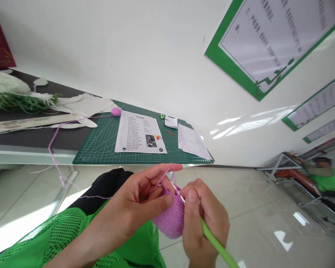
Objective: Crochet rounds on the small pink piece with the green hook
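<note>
Because the pink crochet piece (171, 219) at six o'clock looks light, soft and stretchy, I'd pinch its rim, as my left grip (147, 190) does, fingers closed; my right grip (202, 217), curled snugly, holds the green-handled hook (217, 242) toward five o'clock.

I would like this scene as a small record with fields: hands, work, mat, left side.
Left hand: holds pink crocheted piece; pink strand over one of its fingers
Right hand: grips green-handled hook
Work: hook tip at the piece's upper edge
Green mat: printed sheet, pink yarn ball
Left of mat: green yarn
</note>
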A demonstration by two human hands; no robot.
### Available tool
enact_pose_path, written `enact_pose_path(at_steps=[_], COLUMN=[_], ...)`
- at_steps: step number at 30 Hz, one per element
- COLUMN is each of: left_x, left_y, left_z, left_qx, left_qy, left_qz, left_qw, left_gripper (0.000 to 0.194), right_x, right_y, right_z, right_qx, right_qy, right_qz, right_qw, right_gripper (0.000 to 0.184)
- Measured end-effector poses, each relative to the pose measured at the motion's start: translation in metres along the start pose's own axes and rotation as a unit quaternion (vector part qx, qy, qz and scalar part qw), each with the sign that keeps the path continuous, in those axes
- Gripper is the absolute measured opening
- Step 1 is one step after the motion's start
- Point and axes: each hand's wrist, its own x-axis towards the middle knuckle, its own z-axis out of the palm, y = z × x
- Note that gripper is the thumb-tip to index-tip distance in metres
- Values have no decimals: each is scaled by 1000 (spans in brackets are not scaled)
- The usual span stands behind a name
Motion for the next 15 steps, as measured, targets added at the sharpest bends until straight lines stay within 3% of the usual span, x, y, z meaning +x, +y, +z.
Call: enact_pose_path(at_steps=[4, 8, 11, 15], left_x=[2, -2, -6, -6], left_y=[-9, -18, -23, -24], left_z=[2, 10, 15, 17], left_qx=[16, 67, 66, 11], left_qy=[-13, 33, 79, 76], left_qz=[-2, -7, -14, -39], left_qw=[1000, 997, 995, 996], left_gripper=[46, 55, 58, 62], right_x=[-7, -17, -25, -28], right_y=[-1, -3, 0, 4], right_z=[0, 10, 19, 20], right_qx=[-48, -77, -46, 62], right_qy=[32, 86, 123, 155], right_qz=[30, 74, 93, 106], right_qw=[998, 991, 987, 980], right_gripper=[27, 32, 30, 32])
